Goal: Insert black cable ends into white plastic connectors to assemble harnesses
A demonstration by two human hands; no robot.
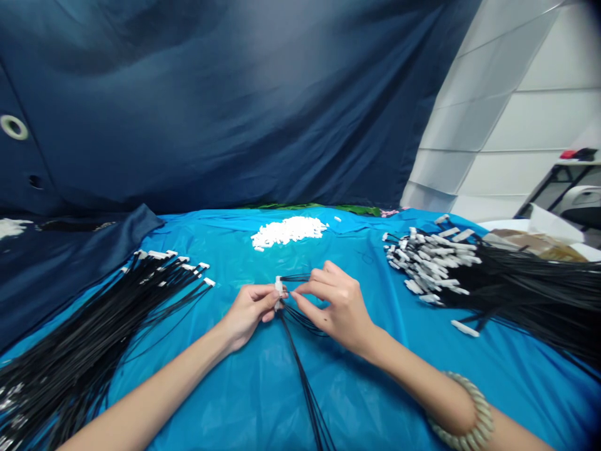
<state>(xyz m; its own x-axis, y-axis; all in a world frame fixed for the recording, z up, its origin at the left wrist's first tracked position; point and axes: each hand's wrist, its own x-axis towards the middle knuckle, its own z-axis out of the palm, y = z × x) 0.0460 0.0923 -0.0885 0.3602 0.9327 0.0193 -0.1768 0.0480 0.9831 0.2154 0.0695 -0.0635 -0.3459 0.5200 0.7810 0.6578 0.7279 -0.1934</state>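
Note:
My left hand (pixel 251 313) pinches a small white plastic connector (pixel 278 286) between thumb and fingers, at the middle of the table. Just to its right, my right hand (pixel 332 300) has thumb and index finger closed on the end of a thin black wire (pixel 288 292), close against the connector's side. More black wires (pixel 300 357) hang from below the left fingertips toward the front edge. Several others run from the connector rightward, passing behind my right hand. Whether the pinched wire tip sits inside the connector is too small to tell.
A pile of loose white connectors (pixel 290 232) lies at the back on the blue sheet (pixel 225 376). On the left spreads a bundle of black wires (pixel 107 326) with white ends. Another bundle of wires (pixel 530 282) with white connectors lies right. A dark blue curtain (pixel 235 106) hangs behind.

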